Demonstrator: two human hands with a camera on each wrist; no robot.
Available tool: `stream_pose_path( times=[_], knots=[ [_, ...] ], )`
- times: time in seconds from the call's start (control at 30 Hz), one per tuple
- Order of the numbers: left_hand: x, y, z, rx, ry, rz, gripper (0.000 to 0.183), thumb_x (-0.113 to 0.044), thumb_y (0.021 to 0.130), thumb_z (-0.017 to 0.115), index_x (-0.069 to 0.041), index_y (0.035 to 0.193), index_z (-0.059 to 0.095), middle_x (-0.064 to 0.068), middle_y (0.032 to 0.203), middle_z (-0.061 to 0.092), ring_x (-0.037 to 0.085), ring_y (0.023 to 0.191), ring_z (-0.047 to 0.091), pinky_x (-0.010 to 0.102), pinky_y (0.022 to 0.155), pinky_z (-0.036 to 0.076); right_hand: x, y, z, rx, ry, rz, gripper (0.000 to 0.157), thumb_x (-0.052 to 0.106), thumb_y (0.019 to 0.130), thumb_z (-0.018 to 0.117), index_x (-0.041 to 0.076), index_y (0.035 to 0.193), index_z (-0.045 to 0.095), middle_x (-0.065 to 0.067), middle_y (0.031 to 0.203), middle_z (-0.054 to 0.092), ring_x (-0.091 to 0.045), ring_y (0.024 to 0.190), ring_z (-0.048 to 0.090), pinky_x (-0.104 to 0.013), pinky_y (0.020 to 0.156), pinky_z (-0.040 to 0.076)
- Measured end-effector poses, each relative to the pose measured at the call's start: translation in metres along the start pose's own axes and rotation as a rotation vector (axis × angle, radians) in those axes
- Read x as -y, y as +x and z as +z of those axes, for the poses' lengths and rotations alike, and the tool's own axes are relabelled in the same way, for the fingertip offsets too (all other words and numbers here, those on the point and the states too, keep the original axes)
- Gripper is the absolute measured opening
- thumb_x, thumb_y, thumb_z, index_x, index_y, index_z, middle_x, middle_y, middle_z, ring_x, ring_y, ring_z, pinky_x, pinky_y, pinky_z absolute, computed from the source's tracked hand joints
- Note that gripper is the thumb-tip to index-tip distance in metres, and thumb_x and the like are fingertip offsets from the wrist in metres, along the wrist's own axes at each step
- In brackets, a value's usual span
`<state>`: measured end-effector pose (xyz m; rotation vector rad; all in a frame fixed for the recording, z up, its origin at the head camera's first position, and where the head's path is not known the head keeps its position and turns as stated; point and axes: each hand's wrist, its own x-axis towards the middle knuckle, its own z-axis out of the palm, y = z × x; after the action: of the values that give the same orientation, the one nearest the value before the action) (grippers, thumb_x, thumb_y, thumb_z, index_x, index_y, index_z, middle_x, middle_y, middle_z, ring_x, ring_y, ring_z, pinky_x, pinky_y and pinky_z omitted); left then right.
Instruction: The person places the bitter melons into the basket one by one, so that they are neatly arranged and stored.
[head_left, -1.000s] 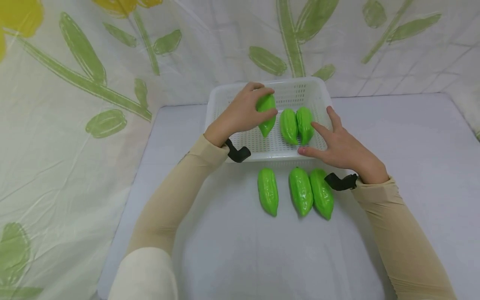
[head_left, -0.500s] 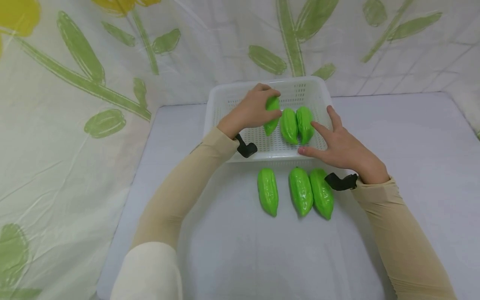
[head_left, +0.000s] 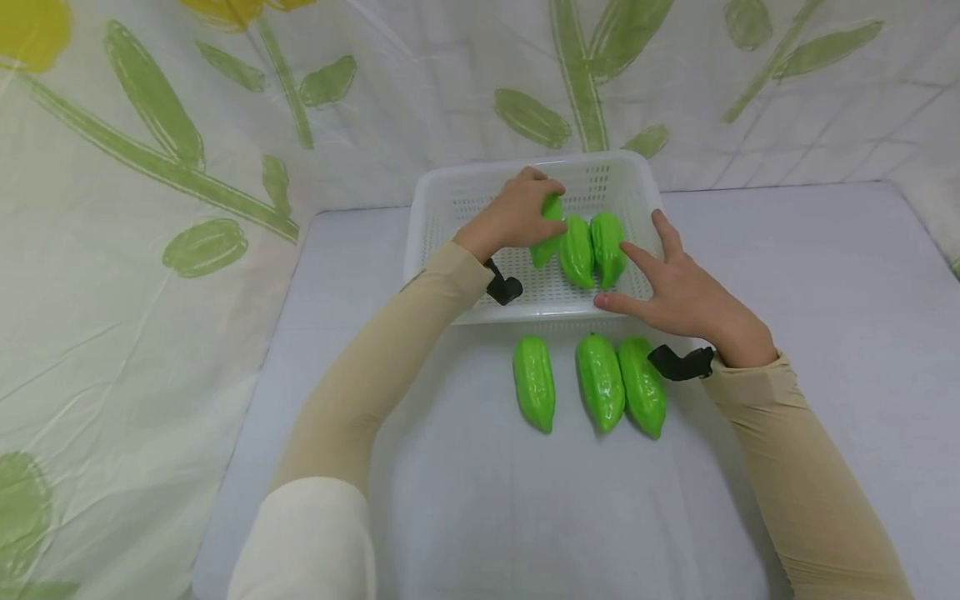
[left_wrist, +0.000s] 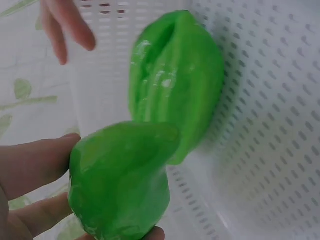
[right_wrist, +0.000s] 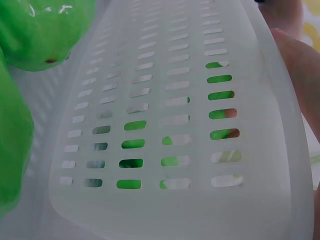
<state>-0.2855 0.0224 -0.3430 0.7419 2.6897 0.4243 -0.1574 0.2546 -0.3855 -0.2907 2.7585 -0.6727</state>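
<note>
My left hand [head_left: 516, 214] grips a glossy green ridged gourd [left_wrist: 117, 185] inside the white slotted basket [head_left: 547, 310], thumb and fingers around it. Just right of it, two similar gourds, the left one [head_left: 576, 250] and the right one [head_left: 608, 248], lie side by side in the basket. With fingers spread, my right hand [head_left: 686, 292] is at the basket's right front corner, its fingertips near the right gourd; whether they touch it I cannot tell. Two fingers of it show at the top left of the left wrist view. The held gourd's upper part is partly hidden by my left hand.
Three more green gourds lie on the pale table [head_left: 480, 500] in front of the basket: one on the left [head_left: 534, 383], then a close pair [head_left: 600, 383]. A flower-patterned sheet [head_left: 450, 92] hangs behind and to the left. The basket's slotted wall [right_wrist: 190, 210] fills the right wrist view.
My left hand has moved the held gourd rightward in the basket, close to the two gourds there. The right hand has stayed in place.
</note>
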Motion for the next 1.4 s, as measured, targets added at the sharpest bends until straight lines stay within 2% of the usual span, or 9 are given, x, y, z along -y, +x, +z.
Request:
stream_pose_path(
  times=[0.17,0.33,0.67,1.07,1.4],
  knots=[
    [0.009,0.013,0.013,0.022,0.011,-0.017,0.066,-0.037,0.099,0.068,-0.014,0.157,0.047,0.014,0.164,0.033,0.034,0.150,0.036,0.044,0.123,0.036,-0.001,0.000,0.001,-0.005,-0.003,-0.007,0.108,0.078,0.092,0.056,0.007,0.166,0.023,-0.008,0.169,-0.032,-0.061,0.144,0.034,-0.073,0.112,0.034],
    [0.011,0.018,0.022,0.046,0.025,-0.020,0.068,-0.036,0.097,0.071,-0.012,0.156,0.047,0.015,0.162,0.036,0.033,0.147,0.040,0.044,0.123,0.036,-0.001,0.000,0.001,-0.013,-0.006,-0.013,0.107,0.077,0.092,0.056,0.007,0.166,0.023,-0.009,0.170,-0.031,-0.061,0.144,0.035,-0.073,0.112,0.035],
    [0.006,0.018,0.025,0.079,0.033,-0.019,0.069,-0.033,0.097,0.073,-0.008,0.155,0.047,0.015,0.158,0.039,0.027,0.145,0.043,0.037,0.124,0.035,-0.001,0.001,0.000,-0.007,-0.007,-0.004,0.107,0.077,0.092,0.056,0.009,0.167,0.022,-0.007,0.170,-0.032,-0.061,0.144,0.034,-0.074,0.112,0.035],
    [0.010,0.019,0.028,0.170,0.013,-0.042,0.070,-0.035,0.096,0.075,-0.008,0.154,0.047,0.015,0.154,0.045,0.026,0.141,0.044,0.039,0.122,0.037,-0.002,0.001,0.001,-0.014,-0.011,-0.015,0.107,0.076,0.092,0.057,0.006,0.166,0.025,-0.008,0.170,-0.032,-0.061,0.146,0.032,-0.074,0.112,0.034],
    [0.012,0.022,0.033,0.160,0.030,-0.050,0.075,-0.038,0.094,0.078,-0.011,0.155,0.044,0.014,0.153,0.045,0.025,0.139,0.046,0.039,0.121,0.038,-0.003,0.001,0.000,-0.020,-0.014,-0.020,0.106,0.075,0.093,0.057,0.005,0.165,0.026,-0.009,0.170,-0.030,-0.061,0.142,0.038,-0.073,0.111,0.037]
  ],
)
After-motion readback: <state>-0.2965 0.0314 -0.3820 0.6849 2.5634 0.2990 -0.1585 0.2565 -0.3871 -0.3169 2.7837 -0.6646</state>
